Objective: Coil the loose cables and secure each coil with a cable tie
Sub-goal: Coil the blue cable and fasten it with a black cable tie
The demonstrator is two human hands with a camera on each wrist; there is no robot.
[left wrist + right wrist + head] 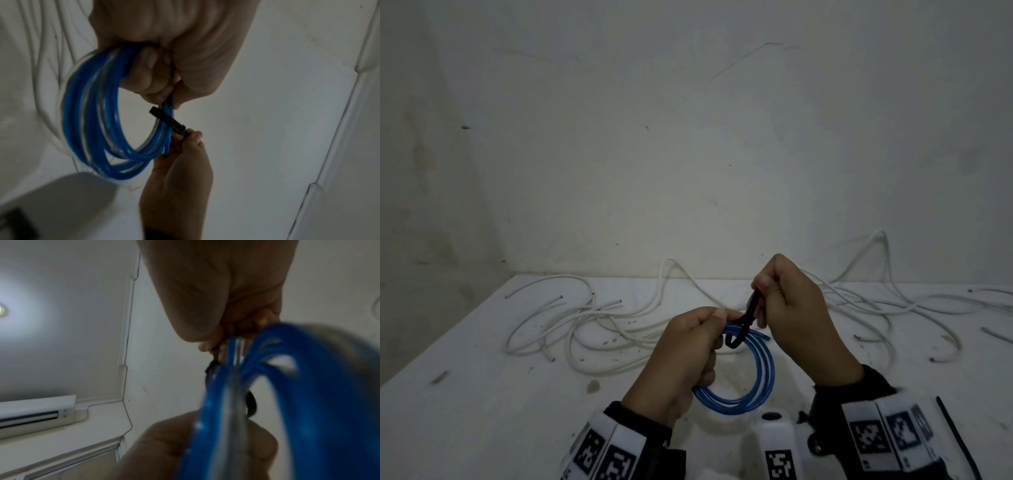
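A blue cable coil (760, 380) hangs above the white table, gripped at its top left by my left hand (688, 356), fingers curled round the strands. A black cable tie (744, 322) loops around the coil's top; my right hand (787, 308) pinches its upper end between thumb and fingers. In the left wrist view the blue cable coil (86, 123) hangs from my left hand (164, 48), and the black cable tie (166, 120) crosses the strands toward my right hand (185, 155). The right wrist view shows the blue cable coil (287, 394) blurred and close, with the black cable tie (210, 369) behind it.
Loose white cables (592, 329) lie tangled across the far half of the white table (482, 394), more white cables (887, 301) to the right climbing the back wall. A white device (774, 442) sits at the near edge between my wrists.
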